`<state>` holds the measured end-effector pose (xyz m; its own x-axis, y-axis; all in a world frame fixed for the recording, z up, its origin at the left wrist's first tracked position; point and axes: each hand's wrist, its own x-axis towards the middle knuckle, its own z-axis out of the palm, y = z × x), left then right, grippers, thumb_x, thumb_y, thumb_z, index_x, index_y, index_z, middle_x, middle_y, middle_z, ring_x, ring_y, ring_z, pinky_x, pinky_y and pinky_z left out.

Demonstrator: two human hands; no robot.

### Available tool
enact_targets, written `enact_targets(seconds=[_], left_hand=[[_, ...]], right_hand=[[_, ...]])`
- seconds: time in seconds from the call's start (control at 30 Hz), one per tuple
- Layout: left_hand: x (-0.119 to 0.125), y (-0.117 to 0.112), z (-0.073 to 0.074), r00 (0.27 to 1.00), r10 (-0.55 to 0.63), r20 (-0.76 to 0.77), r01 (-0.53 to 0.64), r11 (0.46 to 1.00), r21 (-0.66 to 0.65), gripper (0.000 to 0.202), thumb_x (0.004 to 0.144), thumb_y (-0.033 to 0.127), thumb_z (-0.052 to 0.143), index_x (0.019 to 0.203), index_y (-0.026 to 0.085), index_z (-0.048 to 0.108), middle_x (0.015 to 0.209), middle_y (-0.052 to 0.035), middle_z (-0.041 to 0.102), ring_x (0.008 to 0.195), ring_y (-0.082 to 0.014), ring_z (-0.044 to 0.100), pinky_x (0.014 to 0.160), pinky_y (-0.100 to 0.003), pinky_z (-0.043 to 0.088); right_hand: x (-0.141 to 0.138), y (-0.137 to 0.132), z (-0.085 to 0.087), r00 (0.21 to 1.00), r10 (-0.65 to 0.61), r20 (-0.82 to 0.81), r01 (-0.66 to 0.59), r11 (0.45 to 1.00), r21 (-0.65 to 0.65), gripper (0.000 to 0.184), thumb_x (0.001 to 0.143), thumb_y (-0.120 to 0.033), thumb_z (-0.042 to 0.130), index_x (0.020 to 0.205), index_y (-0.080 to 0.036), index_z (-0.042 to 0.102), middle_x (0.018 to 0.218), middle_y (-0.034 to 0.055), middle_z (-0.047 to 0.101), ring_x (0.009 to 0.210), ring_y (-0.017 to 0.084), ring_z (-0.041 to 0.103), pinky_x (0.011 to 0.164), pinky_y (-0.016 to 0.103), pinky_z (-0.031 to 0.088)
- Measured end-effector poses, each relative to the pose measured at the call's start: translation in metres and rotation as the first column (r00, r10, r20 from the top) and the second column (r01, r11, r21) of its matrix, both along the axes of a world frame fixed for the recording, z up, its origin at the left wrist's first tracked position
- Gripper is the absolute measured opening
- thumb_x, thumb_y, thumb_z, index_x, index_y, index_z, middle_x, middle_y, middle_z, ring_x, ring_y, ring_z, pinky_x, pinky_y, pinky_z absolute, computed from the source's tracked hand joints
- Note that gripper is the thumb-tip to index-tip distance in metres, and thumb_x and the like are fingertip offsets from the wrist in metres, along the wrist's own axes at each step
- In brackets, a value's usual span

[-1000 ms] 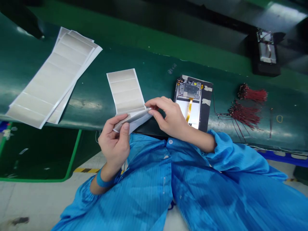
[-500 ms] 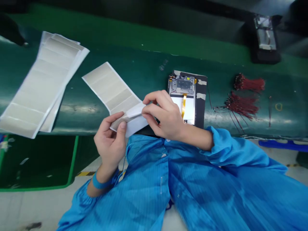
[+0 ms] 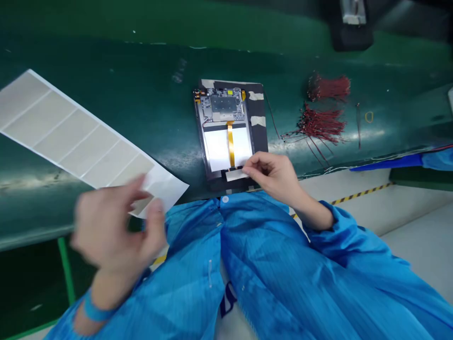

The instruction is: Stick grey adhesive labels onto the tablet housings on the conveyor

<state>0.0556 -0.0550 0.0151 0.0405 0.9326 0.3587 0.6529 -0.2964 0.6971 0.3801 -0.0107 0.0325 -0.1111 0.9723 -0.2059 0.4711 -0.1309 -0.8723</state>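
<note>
The right hand (image 3: 274,179) grasps a small white label (image 3: 235,175) at the near edge of the open tablet (image 3: 226,144). The left hand (image 3: 115,231), motion-blurred, overlaps the near end of the label backing strip (image 3: 78,132); its grip cannot be determined.

The left hand (image 3: 113,226) is blurred, low and to the left, its fingers spread, with a blue wristband (image 3: 92,306) at the wrist. The right hand (image 3: 272,177) reaches forward from a bare forearm, palm down, thumb and fingertips (image 3: 247,169) pinched together.
</note>
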Motion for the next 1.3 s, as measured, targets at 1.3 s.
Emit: enact_targets(seconds=[1.3], left_hand=[[0.079,0.025,-0.026,0.858,-0.348,-0.379,0.407,0.909,0.086,0.039,0.097,0.023,0.069,0.134,0.013,0.075,0.132,-0.0203,0.069,0.115,-0.0378,0.056,0.093,-0.051,0.048]], right_hand=[[-0.022,0.008,-0.001,0.98,0.098,0.175,-0.106,0.994,0.039,0.012,0.092,-0.021,0.063,0.08,-0.018,0.065,0.065,-0.0044,0.063,0.055,0.008,0.049,0.061,0.025,0.037]])
